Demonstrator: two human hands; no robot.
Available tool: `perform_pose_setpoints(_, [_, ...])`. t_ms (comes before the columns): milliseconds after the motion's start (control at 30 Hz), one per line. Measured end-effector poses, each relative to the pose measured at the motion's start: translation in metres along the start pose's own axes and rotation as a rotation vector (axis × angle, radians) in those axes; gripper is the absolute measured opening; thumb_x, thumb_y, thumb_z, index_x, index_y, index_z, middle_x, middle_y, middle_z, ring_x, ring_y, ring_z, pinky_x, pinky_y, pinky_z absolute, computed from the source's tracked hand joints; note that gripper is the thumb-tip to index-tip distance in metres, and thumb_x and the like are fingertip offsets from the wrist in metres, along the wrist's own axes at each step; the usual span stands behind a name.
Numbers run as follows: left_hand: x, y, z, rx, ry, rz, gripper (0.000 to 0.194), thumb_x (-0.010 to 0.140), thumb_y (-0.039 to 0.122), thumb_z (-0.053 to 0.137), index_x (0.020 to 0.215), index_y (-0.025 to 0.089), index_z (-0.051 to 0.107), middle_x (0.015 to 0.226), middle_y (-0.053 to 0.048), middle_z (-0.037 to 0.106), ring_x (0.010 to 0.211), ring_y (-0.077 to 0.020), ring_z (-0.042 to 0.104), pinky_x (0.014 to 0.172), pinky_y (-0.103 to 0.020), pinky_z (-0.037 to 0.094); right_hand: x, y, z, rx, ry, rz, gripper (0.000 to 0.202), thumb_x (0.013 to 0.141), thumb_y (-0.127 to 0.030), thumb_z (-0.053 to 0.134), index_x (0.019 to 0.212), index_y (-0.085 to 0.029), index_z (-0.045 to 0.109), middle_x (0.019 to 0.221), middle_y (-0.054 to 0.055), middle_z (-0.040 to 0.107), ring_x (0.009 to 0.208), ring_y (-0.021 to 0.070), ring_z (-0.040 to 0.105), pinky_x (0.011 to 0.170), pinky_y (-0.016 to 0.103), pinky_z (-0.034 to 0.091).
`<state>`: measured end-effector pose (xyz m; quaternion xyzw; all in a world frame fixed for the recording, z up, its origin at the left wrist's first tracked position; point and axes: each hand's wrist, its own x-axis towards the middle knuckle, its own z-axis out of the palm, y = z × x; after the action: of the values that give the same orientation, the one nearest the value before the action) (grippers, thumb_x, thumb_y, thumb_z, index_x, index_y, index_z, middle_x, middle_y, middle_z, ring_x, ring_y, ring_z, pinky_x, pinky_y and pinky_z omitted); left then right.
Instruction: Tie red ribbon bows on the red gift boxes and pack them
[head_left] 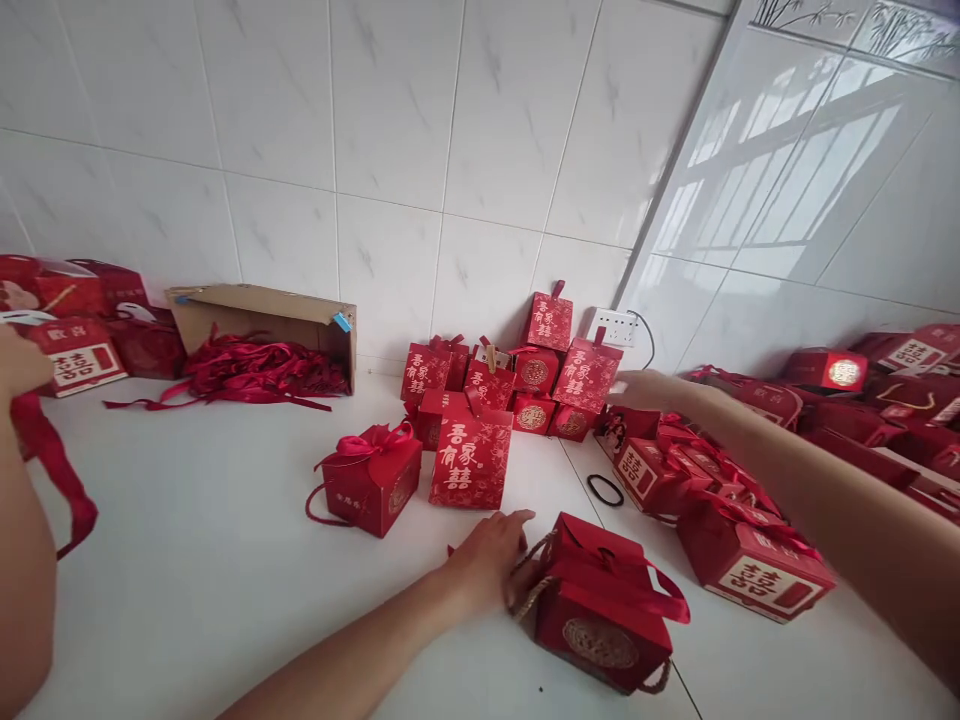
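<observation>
A ribbon-topped red gift box (600, 610) with rope handles sits on the table (225, 560), left hand (491, 560) at its side; right hand (641, 388) near stacked red gift boxes (535, 372). Whether either grips, I cannot tell. Farther left: a cardboard carton (255, 302) with red ribbons (259, 372).

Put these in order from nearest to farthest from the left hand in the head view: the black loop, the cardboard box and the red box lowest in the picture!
From the left hand:
1. Red box: just beside it, on the right.
2. Black loop: farther back, on the right.
3. Cardboard box: farthest, at the back left.
</observation>
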<state>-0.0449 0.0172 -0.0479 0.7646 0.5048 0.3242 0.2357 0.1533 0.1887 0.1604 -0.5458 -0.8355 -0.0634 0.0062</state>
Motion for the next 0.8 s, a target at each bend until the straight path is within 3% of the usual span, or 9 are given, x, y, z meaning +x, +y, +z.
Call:
perform_pose_setpoints(100, [0.001,0.002,-0.002,0.059,-0.038,0.009,0.055,0.082,0.031,0.048,0.132,0.010,0.039,0.096,-0.012,0.061,0.091,-0.0252,0.052,0.087,-0.043,0.043,0.040,-0.093,0.002,0.072,-0.125,-0.253,0.033,0.084,-0.043,0.056,0.106,-0.019,0.065,0.109,0.007,0.066,0.096,0.0203,0.061,0.081,0.028,0.048])
perform_pose_setpoints(167, [0.001,0.005,-0.005,0.095,-0.064,0.020,0.056,0.082,0.029,0.047,0.132,0.007,0.037,0.097,-0.013,0.061,0.092,-0.0263,0.052,0.087,-0.043,0.043,0.059,-0.148,0.004,0.097,-0.152,-0.339,0.035,0.081,-0.045,0.060,0.104,-0.020,0.066,0.110,0.007,0.065,0.099,0.0226,0.060,0.083,0.030,0.047])
perform_pose_setpoints(233, [0.000,0.007,-0.009,0.125,-0.086,0.033,0.057,0.081,0.028,0.046,0.133,0.006,0.035,0.101,-0.014,0.060,0.096,-0.0272,0.052,0.088,-0.043,0.042,0.072,-0.191,0.007,0.106,-0.179,-0.380,0.040,0.073,-0.043,0.069,0.104,-0.019,0.066,0.111,0.009,0.064,0.102,0.0262,0.058,0.085,0.031,0.046])
perform_pose_setpoints(333, [-0.002,0.010,-0.012,0.174,-0.126,0.042,0.058,0.082,0.028,0.044,0.134,0.006,0.033,0.107,-0.015,0.059,0.100,-0.0280,0.051,0.090,-0.042,0.042,0.085,-0.232,0.017,0.098,-0.247,-0.398,0.065,0.058,-0.042,0.080,0.115,-0.017,0.062,0.118,0.012,0.061,0.108,0.0303,0.056,0.085,0.033,0.047])
perform_pose_setpoints(433, [-0.003,0.009,-0.011,0.207,-0.143,0.066,0.057,0.082,0.027,0.043,0.134,0.007,0.032,0.110,-0.015,0.058,0.102,-0.0282,0.051,0.089,-0.042,0.042,0.092,-0.253,0.029,0.072,-0.321,-0.378,0.095,0.044,-0.039,0.085,0.129,-0.017,0.050,0.129,0.015,0.053,0.117,0.0357,0.049,0.088,0.040,0.046])
perform_pose_setpoints(533, [-0.004,0.008,-0.008,0.241,-0.127,0.106,0.057,0.082,0.028,0.043,0.134,0.006,0.031,0.113,-0.017,0.056,0.103,-0.0295,0.051,0.089,-0.043,0.042,0.097,-0.259,0.036,0.074,-0.360,-0.363,0.106,0.039,-0.033,0.087,0.134,-0.016,0.044,0.134,0.017,0.048,0.122,0.0394,0.045,0.093,0.048,0.043])
perform_pose_setpoints(667, [-0.004,0.006,-0.007,0.262,-0.114,0.120,0.057,0.082,0.027,0.042,0.134,0.004,0.031,0.114,-0.019,0.056,0.104,-0.0305,0.052,0.089,-0.043,0.042,0.098,-0.245,0.029,0.170,-0.299,-0.351,0.094,0.050,-0.038,0.083,0.134,-0.018,0.044,0.136,0.017,0.046,0.123,0.0401,0.043,0.096,0.052,0.039])
perform_pose_setpoints(800, [-0.003,0.007,-0.009,0.253,-0.128,0.110,0.058,0.083,0.027,0.041,0.135,0.004,0.029,0.114,-0.019,0.056,0.105,-0.0303,0.051,0.091,-0.043,0.041,0.091,-0.215,0.022,0.327,-0.117,-0.346,0.079,0.074,-0.055,0.062,0.140,-0.022,0.031,0.138,0.012,0.044,0.123,0.0322,0.044,0.099,0.044,0.039])
